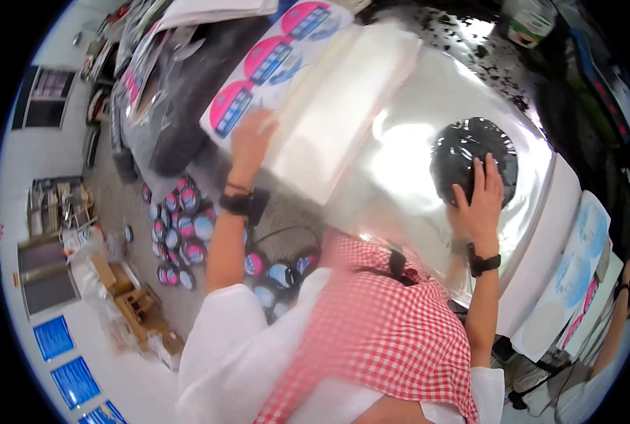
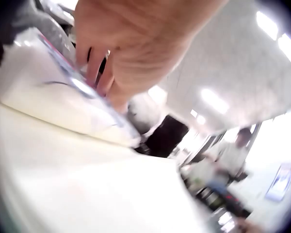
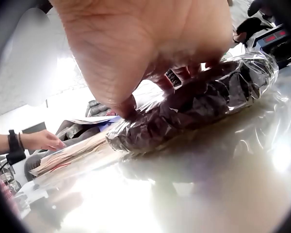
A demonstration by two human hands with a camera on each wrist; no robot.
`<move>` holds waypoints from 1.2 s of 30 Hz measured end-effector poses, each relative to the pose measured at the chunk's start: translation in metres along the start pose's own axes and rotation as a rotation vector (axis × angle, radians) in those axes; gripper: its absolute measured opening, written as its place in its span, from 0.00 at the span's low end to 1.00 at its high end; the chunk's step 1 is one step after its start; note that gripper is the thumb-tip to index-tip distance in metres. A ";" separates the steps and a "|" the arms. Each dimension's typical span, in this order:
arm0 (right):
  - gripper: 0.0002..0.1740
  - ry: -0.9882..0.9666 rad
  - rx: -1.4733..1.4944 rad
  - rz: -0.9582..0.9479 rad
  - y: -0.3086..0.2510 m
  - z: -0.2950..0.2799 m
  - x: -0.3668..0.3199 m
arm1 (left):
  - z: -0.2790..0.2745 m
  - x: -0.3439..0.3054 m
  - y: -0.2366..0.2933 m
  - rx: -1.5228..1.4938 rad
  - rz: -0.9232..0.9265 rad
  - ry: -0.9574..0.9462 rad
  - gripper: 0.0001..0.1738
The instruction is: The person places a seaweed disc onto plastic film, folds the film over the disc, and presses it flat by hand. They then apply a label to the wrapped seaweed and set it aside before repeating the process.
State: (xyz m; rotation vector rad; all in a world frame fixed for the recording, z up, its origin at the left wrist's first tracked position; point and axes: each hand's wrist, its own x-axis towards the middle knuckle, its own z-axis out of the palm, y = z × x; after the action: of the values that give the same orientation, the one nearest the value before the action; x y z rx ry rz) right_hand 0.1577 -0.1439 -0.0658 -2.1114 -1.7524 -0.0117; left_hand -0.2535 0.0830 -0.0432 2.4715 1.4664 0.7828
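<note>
My right hand (image 1: 481,201) rests on a dark round disc (image 1: 463,152) wrapped in crinkled clear plastic. The disc lies on a shiny metal tabletop (image 1: 400,127); in the right wrist view my fingers and thumb press on its wrapped top (image 3: 199,99). My left hand (image 1: 253,145) is at the near edge of printed sheets (image 1: 269,67) with pink circles and blue lettering. In the left wrist view, its fingers (image 2: 94,68) reach down straight onto the sheets' edge, their tips partly hidden. Beside these sheets lies a stack of plain white sheets (image 1: 336,106).
Dark flakes (image 1: 463,32) are scattered at the table's far side, near a labelled jar (image 1: 530,25). Blue-printed sheets (image 1: 580,258) hang over the right side. Many round labelled packs (image 1: 188,230) lie on the floor at left. Another person's arm (image 1: 615,318) shows at far right.
</note>
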 end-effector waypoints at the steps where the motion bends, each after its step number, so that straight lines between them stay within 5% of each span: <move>1: 0.37 -0.004 -0.020 0.000 -0.001 0.000 0.000 | -0.008 -0.006 0.002 0.372 0.062 0.129 0.18; 2: 0.37 -0.006 -0.032 -0.014 0.000 0.002 -0.001 | -0.012 -0.013 0.001 0.740 0.130 0.250 0.18; 6: 0.37 -0.025 -0.071 -0.017 -0.001 0.005 0.000 | 0.021 -0.038 -0.053 0.333 0.027 0.278 0.15; 12: 0.37 -0.037 -0.098 -0.013 -0.001 0.006 0.003 | -0.003 -0.021 -0.027 0.158 -0.228 0.171 0.15; 16: 0.37 -0.044 -0.113 -0.018 -0.002 0.006 0.001 | -0.001 -0.014 -0.047 0.223 -0.044 0.201 0.15; 22: 0.38 -0.042 -0.117 -0.004 -0.002 0.006 0.001 | -0.013 0.004 -0.105 -0.249 -0.573 -0.026 0.15; 26: 0.38 -0.031 -0.091 -0.005 -0.002 0.007 0.000 | -0.014 0.009 -0.102 -0.597 -0.426 -0.078 0.20; 29: 0.38 -0.022 -0.100 -0.001 -0.004 0.008 0.001 | -0.011 0.004 -0.061 0.004 -0.078 -0.018 0.20; 36: 0.38 -0.030 -0.095 0.008 -0.002 0.009 0.001 | -0.011 0.013 -0.097 -0.471 -0.478 -0.100 0.16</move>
State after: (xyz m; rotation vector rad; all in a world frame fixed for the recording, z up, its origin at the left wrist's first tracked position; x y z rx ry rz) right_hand 0.1537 -0.1397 -0.0731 -2.1956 -1.7939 -0.0632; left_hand -0.3286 0.1414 -0.0673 1.7037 1.5309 0.7774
